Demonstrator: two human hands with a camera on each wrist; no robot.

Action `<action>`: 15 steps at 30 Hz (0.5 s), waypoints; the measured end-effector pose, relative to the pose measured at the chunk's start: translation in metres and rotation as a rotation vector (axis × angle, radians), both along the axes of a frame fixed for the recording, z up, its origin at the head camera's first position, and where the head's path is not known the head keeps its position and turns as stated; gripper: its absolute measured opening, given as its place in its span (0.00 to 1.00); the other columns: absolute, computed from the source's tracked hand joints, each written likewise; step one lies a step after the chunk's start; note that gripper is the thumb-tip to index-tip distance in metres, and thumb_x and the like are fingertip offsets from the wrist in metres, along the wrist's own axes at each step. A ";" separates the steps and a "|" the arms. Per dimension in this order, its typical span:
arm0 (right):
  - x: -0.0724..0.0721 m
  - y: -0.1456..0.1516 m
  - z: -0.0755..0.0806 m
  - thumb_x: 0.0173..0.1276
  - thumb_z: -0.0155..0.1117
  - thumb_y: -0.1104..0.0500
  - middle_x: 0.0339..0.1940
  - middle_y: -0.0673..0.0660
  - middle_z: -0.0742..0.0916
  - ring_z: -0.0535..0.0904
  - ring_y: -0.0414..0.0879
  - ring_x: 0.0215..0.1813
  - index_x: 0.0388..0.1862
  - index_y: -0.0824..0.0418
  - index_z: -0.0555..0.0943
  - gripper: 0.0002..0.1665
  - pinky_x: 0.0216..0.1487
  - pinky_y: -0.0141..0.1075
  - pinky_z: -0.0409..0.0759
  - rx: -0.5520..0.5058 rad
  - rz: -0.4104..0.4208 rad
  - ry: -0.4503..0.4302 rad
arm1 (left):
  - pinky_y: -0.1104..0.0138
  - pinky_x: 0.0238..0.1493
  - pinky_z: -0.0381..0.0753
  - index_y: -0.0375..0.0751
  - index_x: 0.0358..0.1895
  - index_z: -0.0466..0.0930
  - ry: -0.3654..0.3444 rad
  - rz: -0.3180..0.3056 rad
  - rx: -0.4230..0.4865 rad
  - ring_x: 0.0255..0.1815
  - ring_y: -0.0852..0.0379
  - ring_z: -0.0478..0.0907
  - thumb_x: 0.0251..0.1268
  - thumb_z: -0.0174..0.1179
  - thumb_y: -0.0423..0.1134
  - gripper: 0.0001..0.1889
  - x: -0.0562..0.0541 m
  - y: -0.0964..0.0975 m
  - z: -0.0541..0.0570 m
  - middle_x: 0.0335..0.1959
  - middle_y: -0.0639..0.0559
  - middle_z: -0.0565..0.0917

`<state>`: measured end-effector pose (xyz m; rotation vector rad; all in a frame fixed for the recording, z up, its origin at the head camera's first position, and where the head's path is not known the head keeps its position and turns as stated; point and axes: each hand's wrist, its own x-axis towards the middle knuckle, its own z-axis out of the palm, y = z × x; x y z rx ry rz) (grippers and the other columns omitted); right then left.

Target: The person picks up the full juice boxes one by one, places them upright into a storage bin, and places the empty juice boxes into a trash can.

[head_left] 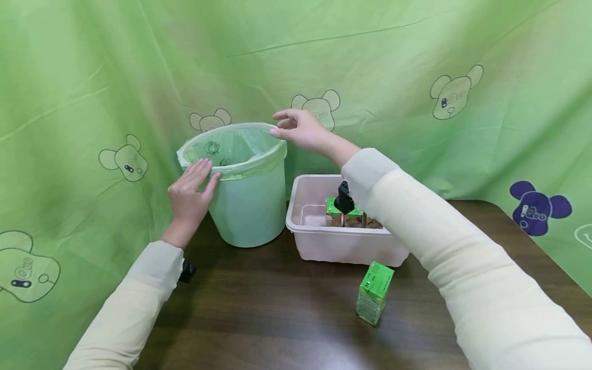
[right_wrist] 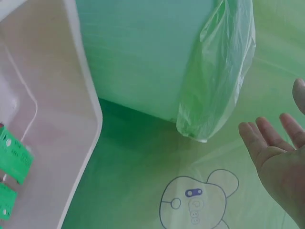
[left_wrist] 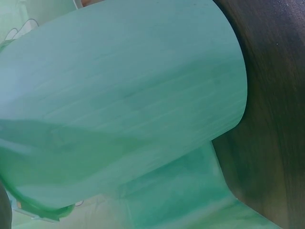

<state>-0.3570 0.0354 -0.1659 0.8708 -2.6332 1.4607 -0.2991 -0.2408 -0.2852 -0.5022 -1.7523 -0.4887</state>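
Note:
A mint-green trash bin (head_left: 254,210) stands at the back left of the table, lined with a thin green plastic bag (head_left: 252,169) folded out over its rim. At the rim's near left side is my left hand (head_left: 190,195), its fingers extended and close together against the edge. Over at the rim's right side hovers my right hand (head_left: 302,131), fingers loosely bent and holding nothing. The right wrist view shows that palm turned up, apart from the hanging bag edge (right_wrist: 217,81). In the left wrist view the bin's side (left_wrist: 124,95) fills most of the picture.
A pale pink tub (head_left: 342,246) sits right of the bin, with green drink cartons (head_left: 332,206) inside, partly hidden by my right arm. One green carton (head_left: 373,295) stands on the dark wooden table (head_left: 259,303) in front. A green printed curtain (head_left: 379,56) hangs behind.

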 end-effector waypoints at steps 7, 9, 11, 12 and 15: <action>0.010 0.021 -0.002 0.70 0.64 0.54 0.66 0.60 0.76 0.72 0.49 0.66 0.71 0.59 0.67 0.33 0.65 0.42 0.71 0.005 0.036 0.002 | 0.58 0.59 0.76 0.33 0.47 0.85 -0.005 0.007 -0.014 0.50 0.42 0.82 0.58 0.69 0.36 0.15 0.001 -0.003 -0.001 0.47 0.38 0.83; 0.014 0.027 -0.003 0.70 0.64 0.55 0.65 0.60 0.77 0.72 0.50 0.66 0.71 0.59 0.67 0.32 0.64 0.42 0.72 0.003 0.041 0.002 | 0.58 0.59 0.76 0.33 0.47 0.85 -0.005 0.007 -0.017 0.50 0.42 0.82 0.59 0.69 0.36 0.15 0.001 -0.003 -0.001 0.47 0.37 0.83; 0.019 0.034 -0.005 0.70 0.64 0.56 0.65 0.61 0.77 0.72 0.51 0.66 0.70 0.60 0.68 0.32 0.64 0.42 0.72 0.003 0.047 0.006 | 0.58 0.59 0.76 0.33 0.47 0.85 -0.005 0.002 -0.010 0.50 0.42 0.82 0.58 0.69 0.36 0.15 0.001 -0.004 -0.001 0.46 0.37 0.84; 0.022 0.037 -0.006 0.70 0.64 0.56 0.65 0.61 0.77 0.72 0.51 0.66 0.70 0.60 0.68 0.32 0.64 0.43 0.72 0.005 0.053 0.009 | 0.58 0.59 0.76 0.33 0.47 0.85 -0.003 -0.002 -0.005 0.50 0.42 0.82 0.58 0.69 0.36 0.15 0.001 -0.004 -0.002 0.46 0.37 0.84; 0.030 0.046 -0.009 0.70 0.64 0.57 0.64 0.60 0.77 0.72 0.51 0.66 0.70 0.60 0.68 0.31 0.65 0.42 0.70 0.017 0.065 0.014 | 0.58 0.59 0.76 0.33 0.46 0.85 0.002 -0.005 0.004 0.50 0.42 0.82 0.58 0.70 0.36 0.15 0.002 -0.005 -0.003 0.46 0.38 0.84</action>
